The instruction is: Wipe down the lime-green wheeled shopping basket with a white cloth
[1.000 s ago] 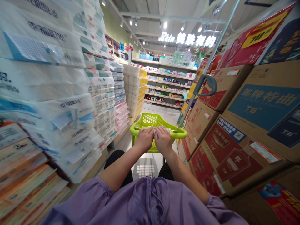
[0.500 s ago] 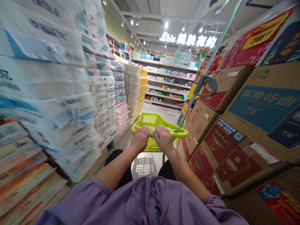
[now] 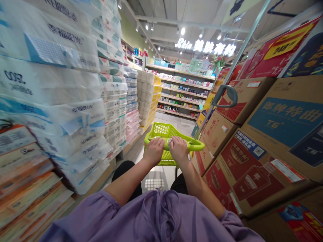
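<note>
A lime green shopping cart [image 3: 164, 129] stands in front of me in a narrow store aisle. My left hand [image 3: 154, 151] and my right hand [image 3: 178, 148] rest side by side on its near handle bar, fingers curled over it. The basket looks empty as far as I can see. I wear a purple top, and both forearms are bare.
Stacked packs of tissue paper [image 3: 63, 101] wall the aisle on the left. Brown and red cardboard boxes [image 3: 252, 141] line the right, with a metal pole and grey hook [image 3: 228, 95] before them. Stocked shelves [image 3: 181, 97] stand at the far end under a lit sign.
The cart and I have moved a little forward along the aisle. Both hands keep their hold on the handle.
</note>
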A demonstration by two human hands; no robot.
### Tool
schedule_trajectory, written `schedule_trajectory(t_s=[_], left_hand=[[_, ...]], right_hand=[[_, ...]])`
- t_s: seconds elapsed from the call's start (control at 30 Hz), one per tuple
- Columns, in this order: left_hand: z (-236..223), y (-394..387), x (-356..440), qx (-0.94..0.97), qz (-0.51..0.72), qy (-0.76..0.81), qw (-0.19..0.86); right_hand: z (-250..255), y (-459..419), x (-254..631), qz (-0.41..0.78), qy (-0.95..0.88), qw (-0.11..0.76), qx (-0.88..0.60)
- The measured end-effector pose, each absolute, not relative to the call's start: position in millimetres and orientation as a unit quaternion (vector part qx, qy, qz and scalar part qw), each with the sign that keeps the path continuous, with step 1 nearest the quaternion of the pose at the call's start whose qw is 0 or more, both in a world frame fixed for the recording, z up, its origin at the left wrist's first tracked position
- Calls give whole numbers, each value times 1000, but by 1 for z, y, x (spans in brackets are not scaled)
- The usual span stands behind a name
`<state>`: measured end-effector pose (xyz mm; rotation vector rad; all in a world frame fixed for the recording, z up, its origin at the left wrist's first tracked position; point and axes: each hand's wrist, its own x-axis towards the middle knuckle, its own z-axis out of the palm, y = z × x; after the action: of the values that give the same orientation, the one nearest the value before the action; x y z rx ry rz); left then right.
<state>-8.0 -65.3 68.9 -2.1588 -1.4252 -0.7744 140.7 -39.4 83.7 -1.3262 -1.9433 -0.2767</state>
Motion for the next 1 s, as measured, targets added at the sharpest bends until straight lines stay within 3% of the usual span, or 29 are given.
schedule_trajectory(t_s=[0.13, 0.33, 0.5, 1.0], left_hand=[[68, -66, -7, -780, -280, -517, 215], [67, -67, -3, -781, -286, -517, 204], [68, -64, -4, -792, -295, -503, 182], [81, -54, -14, -805, -271, -509, 140]], right_hand=[[83, -39, 140, -107, -814, 357, -445], [86, -36, 151, -104, -745, 379, -540], [81, -39, 145, -116, -804, 360, -459], [78, -27, 157, -110, -759, 382, -515]])
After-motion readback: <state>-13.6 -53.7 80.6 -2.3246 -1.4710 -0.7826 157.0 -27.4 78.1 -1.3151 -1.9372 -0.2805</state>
